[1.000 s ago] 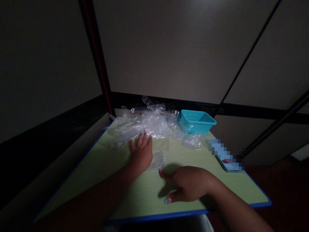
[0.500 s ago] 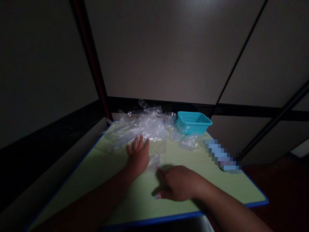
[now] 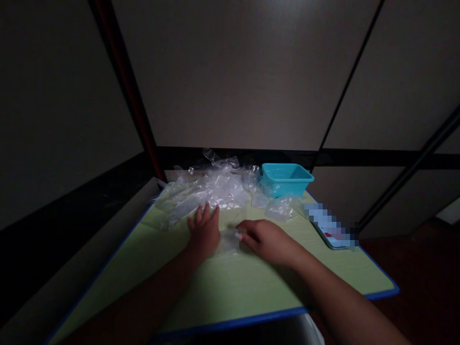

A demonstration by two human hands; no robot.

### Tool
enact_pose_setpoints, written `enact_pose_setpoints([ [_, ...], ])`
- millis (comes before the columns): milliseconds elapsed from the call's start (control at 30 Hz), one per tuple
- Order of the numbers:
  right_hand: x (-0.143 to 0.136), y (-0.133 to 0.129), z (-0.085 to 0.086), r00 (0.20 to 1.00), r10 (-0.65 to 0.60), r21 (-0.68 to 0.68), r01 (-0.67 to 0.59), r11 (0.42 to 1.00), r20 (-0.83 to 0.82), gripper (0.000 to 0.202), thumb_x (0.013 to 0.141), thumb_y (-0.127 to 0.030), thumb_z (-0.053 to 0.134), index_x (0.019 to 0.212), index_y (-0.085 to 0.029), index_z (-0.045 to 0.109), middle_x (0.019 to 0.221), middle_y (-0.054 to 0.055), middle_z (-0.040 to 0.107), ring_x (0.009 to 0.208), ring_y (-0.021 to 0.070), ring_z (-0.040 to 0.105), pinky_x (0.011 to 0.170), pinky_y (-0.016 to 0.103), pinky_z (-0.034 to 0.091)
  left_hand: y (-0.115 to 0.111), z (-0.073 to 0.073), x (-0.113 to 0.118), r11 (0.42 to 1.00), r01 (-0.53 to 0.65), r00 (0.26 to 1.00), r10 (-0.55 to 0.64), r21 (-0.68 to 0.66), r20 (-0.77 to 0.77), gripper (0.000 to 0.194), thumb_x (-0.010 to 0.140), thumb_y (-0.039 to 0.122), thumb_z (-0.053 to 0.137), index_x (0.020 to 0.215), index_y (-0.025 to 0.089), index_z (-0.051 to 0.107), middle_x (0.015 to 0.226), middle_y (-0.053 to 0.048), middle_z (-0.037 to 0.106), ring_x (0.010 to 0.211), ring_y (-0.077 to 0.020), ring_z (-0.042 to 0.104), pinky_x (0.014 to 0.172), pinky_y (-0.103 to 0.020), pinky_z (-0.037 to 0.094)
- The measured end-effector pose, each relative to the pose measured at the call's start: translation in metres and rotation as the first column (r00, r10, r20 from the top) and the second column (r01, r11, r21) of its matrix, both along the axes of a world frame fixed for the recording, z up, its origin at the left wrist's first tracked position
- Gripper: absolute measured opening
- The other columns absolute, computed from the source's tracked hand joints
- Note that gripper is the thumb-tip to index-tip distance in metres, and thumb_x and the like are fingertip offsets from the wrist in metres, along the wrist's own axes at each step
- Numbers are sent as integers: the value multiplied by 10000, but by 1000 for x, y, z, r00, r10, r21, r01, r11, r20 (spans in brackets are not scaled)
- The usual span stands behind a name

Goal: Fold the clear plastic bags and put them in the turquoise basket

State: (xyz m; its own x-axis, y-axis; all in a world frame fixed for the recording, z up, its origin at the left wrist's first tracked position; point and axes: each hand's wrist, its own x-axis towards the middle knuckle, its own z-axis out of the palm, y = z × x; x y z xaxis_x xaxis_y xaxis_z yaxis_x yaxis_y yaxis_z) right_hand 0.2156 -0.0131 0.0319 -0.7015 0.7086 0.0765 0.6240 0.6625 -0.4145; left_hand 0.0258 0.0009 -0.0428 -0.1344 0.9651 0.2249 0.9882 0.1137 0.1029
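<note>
My left hand (image 3: 204,235) lies palm down with its fingers spread, over the left side of a small clear plastic bag (image 3: 229,243) lying flat on the table. The bag's left part is hidden under that hand. At the bag's upper right corner is my right hand (image 3: 268,239), its fingers bent and its thumb and forefinger tips close together in a pinch on the film. Just beyond my left fingertips spreads a crumpled heap of clear plastic bags (image 3: 223,187).
A turquoise plastic basket (image 3: 287,187) stands at the table's back right. In front of it lies a crumpled clear bag (image 3: 282,209). Farther right is a phone-like flat object (image 3: 332,230), its top blurred out. The pale green table (image 3: 201,297) has a blue edge; panelled walls (image 3: 233,86) rise behind.
My right hand has moved away from me along the bag's right side to its upper corner, and its thumb has come up towards the forefinger. My left hand stays spread in place.
</note>
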Motion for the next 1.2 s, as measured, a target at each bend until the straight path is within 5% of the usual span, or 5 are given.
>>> enact_pose_setpoints([
  [67,-6,9,-8,992,-123,89,126,988,-42,383,871,-300,396,1187,-133,535,1047,133,602,933,199,554,790,294,404,0,0,0,1000,-5,1000,5,0,-1,659,728,61,388,1361,228,316,1467,-101,201,1339,-307,125,987,-589,218],
  [200,-13,17,-26,996,-44,133,33,991,79,562,824,-310,452,1356,-170,340,1406,148,308,1274,274,274,1008,472,229,1,0,-1,1000,-6,1000,6,-5,6,661,726,61,384,1364,221,313,1470,-105,190,1338,-308,125,987,-575,232],
  [367,-16,15,-35,982,15,53,-26,998,191,596,870,-343,317,1410,-133,176,1485,96,44,1354,255,-12,1029,573,68,2,1,0,1000,-3,1000,3,-25,11,663,732,76,394,1372,223,296,1477,-104,164,1344,-297,106,998,-558,227],
  [1000,-14,17,-39,952,86,-68,-69,995,293,733,859,-451,335,1419,-84,36,1463,132,-73,1348,264,-67,1016,591,-23,0,0,-1,1000,8,1000,-8,-4,-14,688,705,70,419,1367,221,310,1469,-108,190,1341,-302,119,1006,-522,231],
  [1200,-18,12,-33,969,88,8,-92,996,232,722,866,-472,332,1423,-126,30,1470,115,-70,1344,271,-92,998,605,-69,-1,1,0,1000,15,999,-15,7,-32,667,723,83,408,1369,209,306,1467,-118,194,1337,-314,128,993,-538,245],
])
